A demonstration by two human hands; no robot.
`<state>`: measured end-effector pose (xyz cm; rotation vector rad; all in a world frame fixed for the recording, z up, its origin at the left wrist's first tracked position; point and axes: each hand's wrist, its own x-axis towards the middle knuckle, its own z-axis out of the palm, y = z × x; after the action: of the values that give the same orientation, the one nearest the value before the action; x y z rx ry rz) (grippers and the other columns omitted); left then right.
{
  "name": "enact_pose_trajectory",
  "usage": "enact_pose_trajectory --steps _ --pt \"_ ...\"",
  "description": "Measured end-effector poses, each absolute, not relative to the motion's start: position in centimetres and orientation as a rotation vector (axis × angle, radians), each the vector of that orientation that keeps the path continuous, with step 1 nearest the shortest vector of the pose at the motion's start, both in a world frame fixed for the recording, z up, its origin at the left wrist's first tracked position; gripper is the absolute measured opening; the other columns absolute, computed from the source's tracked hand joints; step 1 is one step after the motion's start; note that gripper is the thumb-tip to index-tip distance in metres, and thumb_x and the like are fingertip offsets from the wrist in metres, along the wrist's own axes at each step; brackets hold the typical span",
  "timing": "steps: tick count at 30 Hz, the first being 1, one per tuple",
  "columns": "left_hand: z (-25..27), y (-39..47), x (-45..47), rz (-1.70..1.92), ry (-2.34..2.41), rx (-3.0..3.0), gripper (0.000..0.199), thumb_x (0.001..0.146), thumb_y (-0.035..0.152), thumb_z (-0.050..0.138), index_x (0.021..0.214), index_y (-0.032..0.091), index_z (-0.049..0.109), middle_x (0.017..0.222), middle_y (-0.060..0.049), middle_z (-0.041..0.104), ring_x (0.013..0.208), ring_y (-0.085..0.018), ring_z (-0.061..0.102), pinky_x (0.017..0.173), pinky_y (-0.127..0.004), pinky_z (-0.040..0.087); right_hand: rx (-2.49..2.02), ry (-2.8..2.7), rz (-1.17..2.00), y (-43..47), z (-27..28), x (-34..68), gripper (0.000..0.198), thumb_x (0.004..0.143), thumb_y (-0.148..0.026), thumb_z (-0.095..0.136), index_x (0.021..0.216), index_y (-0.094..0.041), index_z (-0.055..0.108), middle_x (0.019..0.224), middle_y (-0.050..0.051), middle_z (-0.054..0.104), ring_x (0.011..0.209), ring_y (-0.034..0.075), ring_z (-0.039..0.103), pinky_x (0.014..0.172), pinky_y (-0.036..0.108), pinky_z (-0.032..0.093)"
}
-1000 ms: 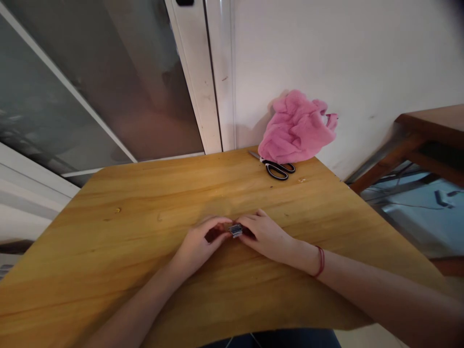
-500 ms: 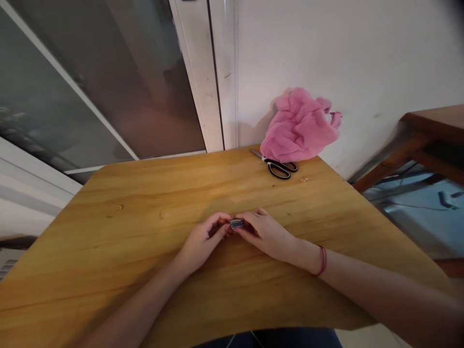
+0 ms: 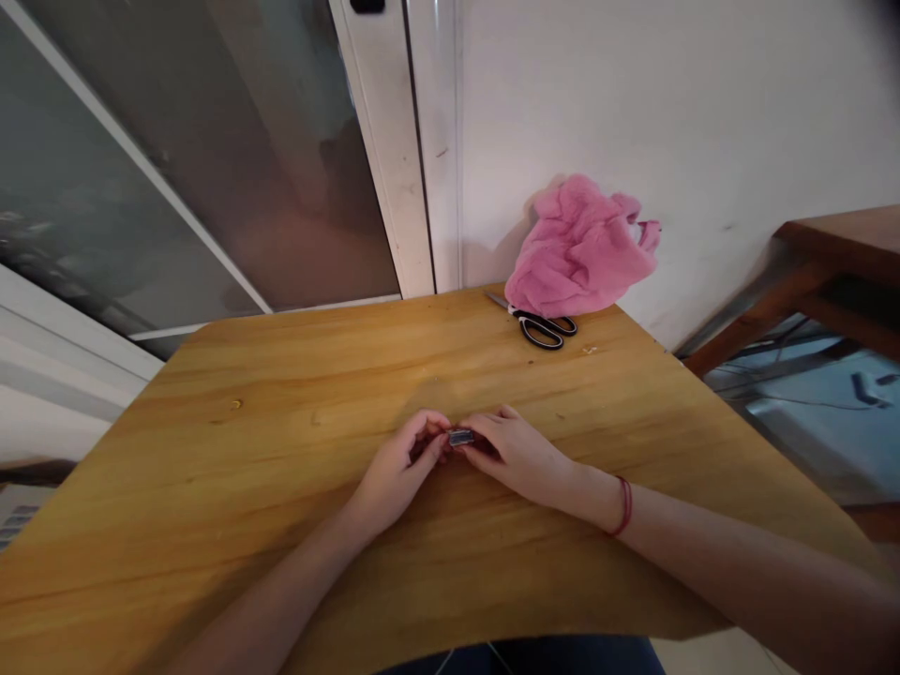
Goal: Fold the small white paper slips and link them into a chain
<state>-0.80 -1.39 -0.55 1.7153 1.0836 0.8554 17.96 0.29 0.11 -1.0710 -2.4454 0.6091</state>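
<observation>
Between my two hands, low over the wooden table (image 3: 274, 487), is a small dark, shiny rectangular object (image 3: 461, 437) with silvery edges; it is too small to name. My right hand (image 3: 517, 457), with a red string on its wrist, pinches it from the right between thumb and fingers. On the other side, my left hand (image 3: 400, 464) is closed in a pinch, its fingertips at the object's left end. Whether the left fingertips also grip another small piece, I cannot tell.
Black-handled scissors (image 3: 540, 328) lie at the back of the table, partly under a bunched pink fluffy cloth (image 3: 580, 248) against the white wall. A tiny yellowish scrap (image 3: 237, 404) lies at left. A brown wooden table (image 3: 844, 234) stands at right, and a sliding glass door (image 3: 281, 141) behind.
Both hands stay in nearly the same place, still pinching. The small object seems slightly turned and shows a little more of its dark face. The view has shifted very slightly.
</observation>
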Motion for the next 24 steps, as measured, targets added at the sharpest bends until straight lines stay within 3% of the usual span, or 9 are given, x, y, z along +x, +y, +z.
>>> enact_pose_trajectory --steps 6,15,24 --pt "-0.65 -1.75 -0.86 0.891 1.155 1.804 0.013 0.089 0.029 0.042 0.098 0.023 0.049 0.074 0.002 0.056 0.069 -0.011 0.056 0.066 -0.025 0.047 -1.041 -2.409 0.560 0.36 -0.03 18.01 0.008 0.085 -0.019 0.053 0.092 -0.017 0.056 0.086 0.003 0.063 0.081 0.015 0.056 0.077 0.028 0.036" --pt "-0.04 -1.85 -1.20 1.048 1.185 2.145 0.005 0.083 0.019 0.053 0.084 0.021 0.057 0.078 0.000 0.054 0.070 -0.010 0.054 0.064 -0.023 0.046 -1.039 -2.380 0.559 0.56 -0.53 18.13 0.014 0.081 -0.015 0.056 0.096 -0.016 0.057 0.090 0.003 0.063 0.082 0.015 0.056 0.077 0.029 0.040" --pt "0.01 -1.75 -1.22 1.062 1.216 2.209 0.008 0.082 0.017 0.054 0.085 0.021 0.060 0.078 0.000 0.054 0.066 -0.009 0.055 0.058 -0.019 0.046 -1.038 -2.400 0.548 0.47 -0.35 18.16 0.011 0.082 -0.016 0.056 0.093 -0.017 0.058 0.086 0.003 0.063 0.080 0.015 0.057 0.076 0.029 0.040"
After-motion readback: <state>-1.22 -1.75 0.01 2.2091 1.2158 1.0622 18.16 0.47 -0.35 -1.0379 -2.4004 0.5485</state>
